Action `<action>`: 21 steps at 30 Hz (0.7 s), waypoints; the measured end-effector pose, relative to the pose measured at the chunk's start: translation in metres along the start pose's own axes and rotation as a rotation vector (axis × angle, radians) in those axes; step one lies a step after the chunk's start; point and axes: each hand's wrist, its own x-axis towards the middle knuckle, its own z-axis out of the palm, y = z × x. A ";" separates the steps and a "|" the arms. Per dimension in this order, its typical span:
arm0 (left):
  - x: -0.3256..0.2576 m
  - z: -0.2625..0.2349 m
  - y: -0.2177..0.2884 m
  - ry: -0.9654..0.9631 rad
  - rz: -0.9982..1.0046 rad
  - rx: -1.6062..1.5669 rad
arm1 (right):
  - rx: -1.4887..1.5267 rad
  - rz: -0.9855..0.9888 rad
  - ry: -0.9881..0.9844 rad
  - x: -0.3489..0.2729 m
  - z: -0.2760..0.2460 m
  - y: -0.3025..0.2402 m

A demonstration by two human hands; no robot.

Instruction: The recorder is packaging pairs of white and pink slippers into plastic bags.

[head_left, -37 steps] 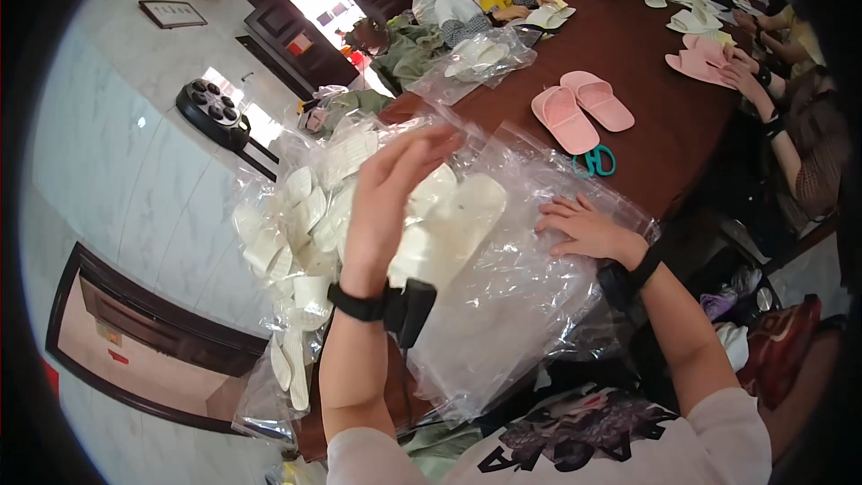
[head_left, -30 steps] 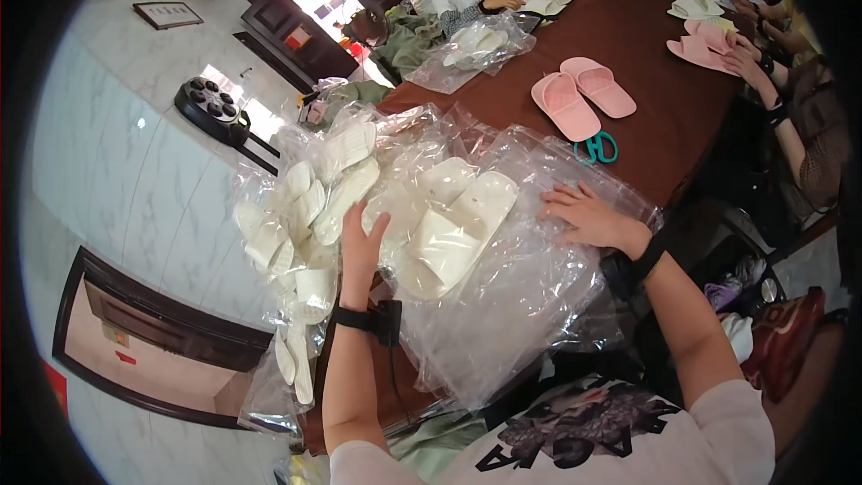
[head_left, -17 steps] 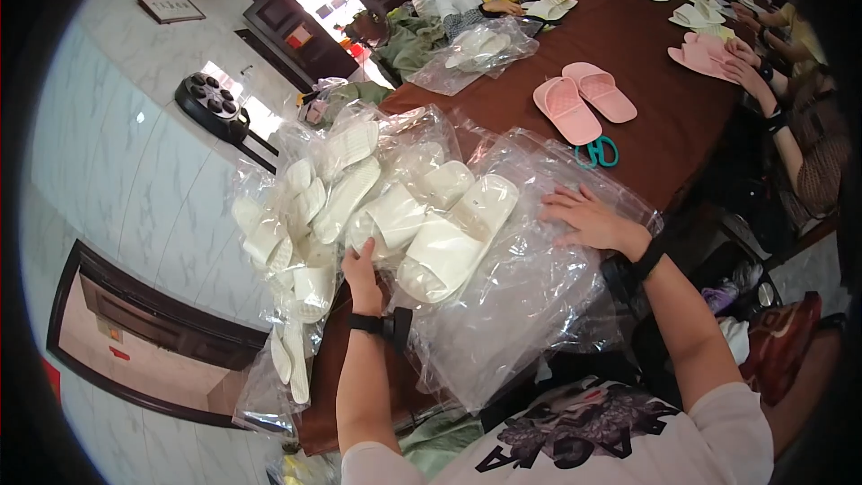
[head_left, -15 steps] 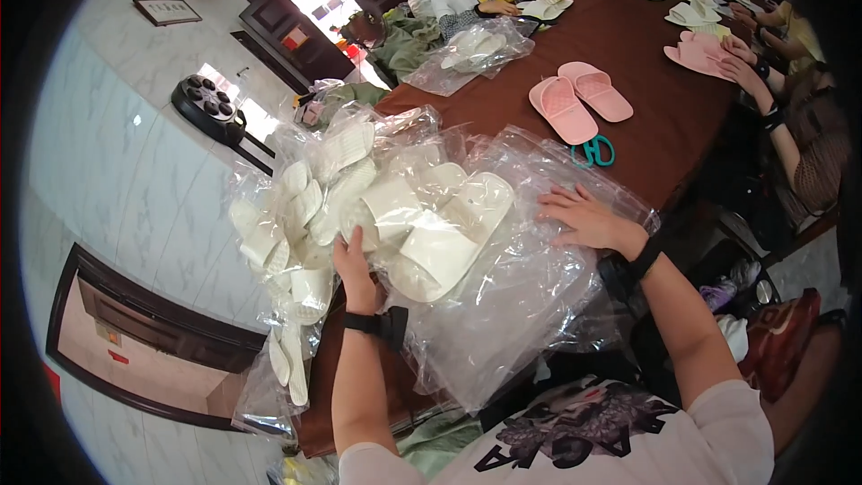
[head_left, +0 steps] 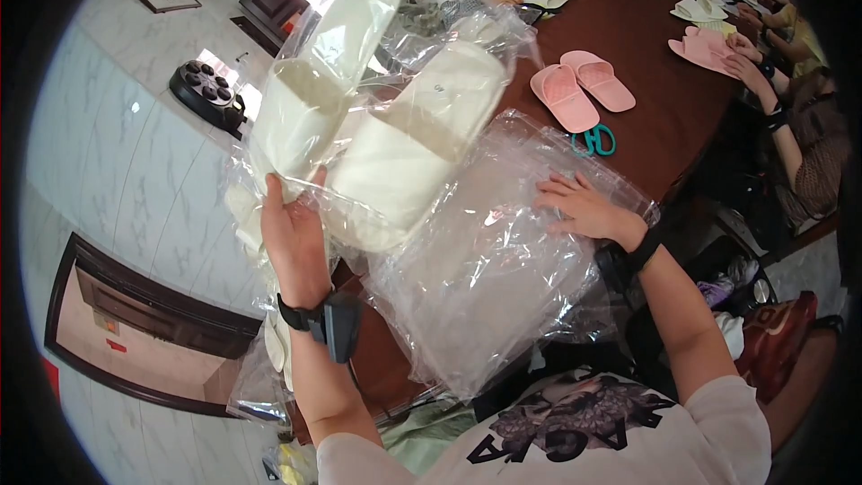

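I have a bagged pair of cream slippers (head_left: 377, 126) raised off the table, up at about 11 o'clock from the middle of my view. My left hand (head_left: 294, 242) grips the pack at its heel end, fingers curled round the plastic and thumb on the front, so the pair stands tilted with toes pointing up and away. My right hand (head_left: 588, 211) lies flat and spread at 3 o'clock, palm down on a stack of empty clear bags (head_left: 485, 278), holding nothing, only pressing.

Beyond the stack, at 1 o'clock, a pink pair (head_left: 582, 90) lies on the brown table (head_left: 655, 126), with teal scissors (head_left: 594, 140) just beside them. More bagged slippers (head_left: 260, 216) sit under and behind my left hand. Other people work at the far end, at 12 and 2 o'clock.

The risk I judge: the grip is low and the plastic slick, so the pack could slide out or tip sideways. The loose bags hang past the table edge near me; if my right hand lifts, they may slip to the floor
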 end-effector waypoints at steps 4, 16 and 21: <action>-0.043 -0.022 -0.036 0.068 -0.264 -0.096 | 0.019 0.016 0.010 -0.002 0.002 0.004; -0.159 -0.061 -0.138 0.123 -0.549 -0.193 | 0.102 -0.071 0.122 -0.013 -0.047 0.016; -0.163 -0.060 -0.143 0.167 -0.492 -0.260 | 0.092 0.198 0.527 -0.023 -0.091 -0.003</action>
